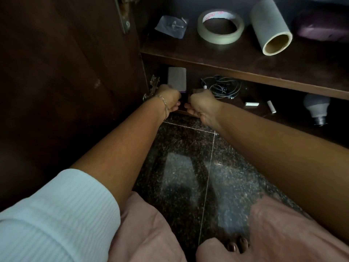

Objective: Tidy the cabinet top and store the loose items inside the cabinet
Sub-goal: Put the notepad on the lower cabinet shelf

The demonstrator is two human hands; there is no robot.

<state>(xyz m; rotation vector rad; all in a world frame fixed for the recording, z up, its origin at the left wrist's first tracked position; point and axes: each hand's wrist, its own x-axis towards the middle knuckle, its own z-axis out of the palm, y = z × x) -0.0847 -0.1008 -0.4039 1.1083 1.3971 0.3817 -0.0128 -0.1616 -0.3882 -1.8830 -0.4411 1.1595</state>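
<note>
My left hand (168,99) and my right hand (202,104) are both curled into fists at the front edge of the lower cabinet shelf (283,118). Between them they grip a small dark object (186,100), which is mostly hidden by the fingers. Just behind my left hand stands a grey-topped box with a purple edge (177,77). A tangle of thin cables (221,86) lies right behind my right hand.
On the upper shelf (207,59) lie a clear bag with hooks (171,25), a tape roll (220,25), a cardboard tube (270,25) and a purple pouch (321,27). The lower shelf holds two small white pieces (252,104) and a light bulb (317,108). The open door (66,72) stands left.
</note>
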